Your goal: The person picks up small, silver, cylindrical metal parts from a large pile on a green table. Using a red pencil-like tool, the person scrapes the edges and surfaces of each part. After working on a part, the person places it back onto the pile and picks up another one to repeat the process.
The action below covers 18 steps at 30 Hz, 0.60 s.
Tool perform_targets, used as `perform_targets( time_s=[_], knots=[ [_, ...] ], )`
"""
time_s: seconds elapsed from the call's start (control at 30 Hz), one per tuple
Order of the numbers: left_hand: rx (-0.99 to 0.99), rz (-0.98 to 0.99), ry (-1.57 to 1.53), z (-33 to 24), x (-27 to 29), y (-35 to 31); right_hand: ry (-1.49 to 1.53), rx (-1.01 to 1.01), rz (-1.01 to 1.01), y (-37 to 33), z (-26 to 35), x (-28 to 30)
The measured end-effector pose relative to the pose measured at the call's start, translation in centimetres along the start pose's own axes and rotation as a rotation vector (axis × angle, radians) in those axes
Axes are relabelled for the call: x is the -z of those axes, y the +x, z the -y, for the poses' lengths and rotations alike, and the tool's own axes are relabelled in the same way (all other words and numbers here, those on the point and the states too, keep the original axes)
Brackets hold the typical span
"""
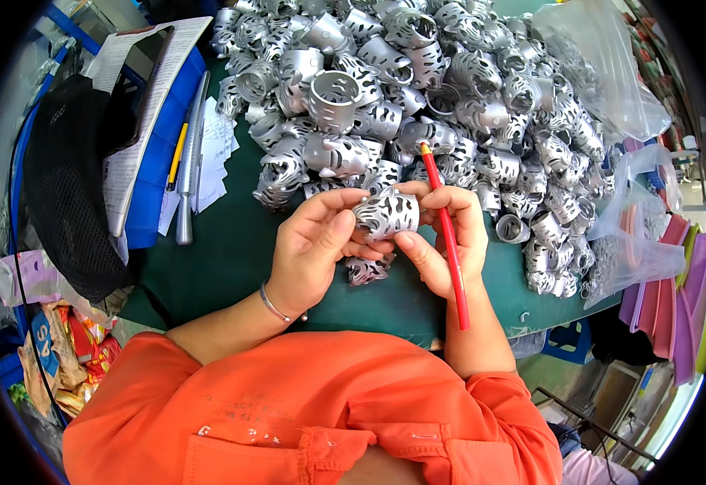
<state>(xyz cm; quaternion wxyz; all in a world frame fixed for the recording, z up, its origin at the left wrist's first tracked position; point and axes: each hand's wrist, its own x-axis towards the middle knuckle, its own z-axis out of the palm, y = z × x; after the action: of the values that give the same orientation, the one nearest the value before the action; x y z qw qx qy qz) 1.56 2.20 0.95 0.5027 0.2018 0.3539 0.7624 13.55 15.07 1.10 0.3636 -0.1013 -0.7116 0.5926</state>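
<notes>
Between my two hands I hold a silver metal sleeve (391, 215), a short tube pierced with wavy slots and jagged along one end. My left hand (313, 242) has its thumb and fingers closed on the jagged end. On the plain end, my right hand (450, 234) pinches with the thumb. A red pencil (447, 242) is also tucked in my right hand, its yellowish tip pointing away from me. Just below the held piece, another slotted sleeve (367, 270) lies on the green table, partly covered by my left fingers.
A large heap of similar silver sleeves (333, 101) covers the far side of the green table (224, 279). At left are a blue tray (149, 174) with papers and a phone, a black mesh bag (66, 182), a yellow pencil (178, 158) and a metal tool (188, 190). Clear plastic bags (603, 65) lie at right.
</notes>
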Motion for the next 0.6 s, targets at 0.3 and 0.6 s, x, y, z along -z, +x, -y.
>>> perform_targets(
  time_s=[0.3, 0.6],
  knots=[
    [-0.088, 0.001, 0.112, 0.3, -0.2, 0.1, 0.131, 0.002, 0.075, 0.0, 0.2, 0.1],
    [-0.239, 0.045, 0.217, 1.0, 0.2, 0.1, 0.250, -0.235, 0.008, 0.3, 0.8, 0.6]
  ],
)
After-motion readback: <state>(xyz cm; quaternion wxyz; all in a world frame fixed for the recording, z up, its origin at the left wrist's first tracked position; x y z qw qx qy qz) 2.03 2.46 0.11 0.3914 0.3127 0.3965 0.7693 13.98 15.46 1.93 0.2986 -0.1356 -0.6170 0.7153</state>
